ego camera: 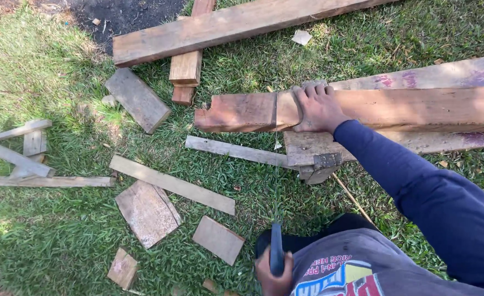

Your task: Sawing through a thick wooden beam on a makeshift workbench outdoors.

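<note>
The head view showed offcut boards (149,211) scattered on the grass (61,241) at the left. Lower centre, the left hand (273,272) had its fingers (285,266) clenched round a dark saw handle (276,249) — the thin blade (277,164) ran up to a cut line in the reddish timber beam (242,112). Just right of that cut, the right hand (317,108) pressed flat on the beam, fingers (307,90) spread over its far edge, gripping nothing — the beam rested on a wooden sawhorse (316,159).
</note>
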